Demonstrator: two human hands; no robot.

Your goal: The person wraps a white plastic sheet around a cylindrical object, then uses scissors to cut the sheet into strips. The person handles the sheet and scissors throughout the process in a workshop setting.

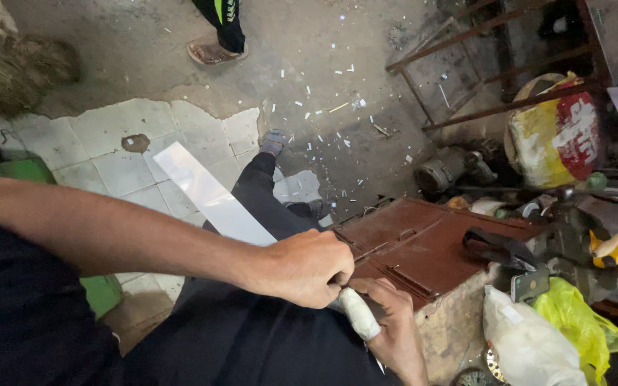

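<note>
- Hands first: the left hand [307, 266] is curled into a closed grip on the near end of the white strip [209, 194], knuckles up, right at the edge of the rust-brown metal box [423, 250].
- Right hand [393, 323] sits just below it, fingers wrapped tight around a white-wrapped handle [358, 313]; what is at the tool's working end is hidden between the two fists.
- Strip itself runs from the grip back over the person's dark-trousered lap, out above the tiled floor [109, 143].
- It looks thin, flat, smooth and light, stiff enough to stay straight unsupported, though likely to flex or snap if bent.
- Holding near the worked end, as the left hand does, seems soundest; its glossy face may slip and its edges may be sharp.
- White chips [316, 93] litter the concrete beyond.
</note>
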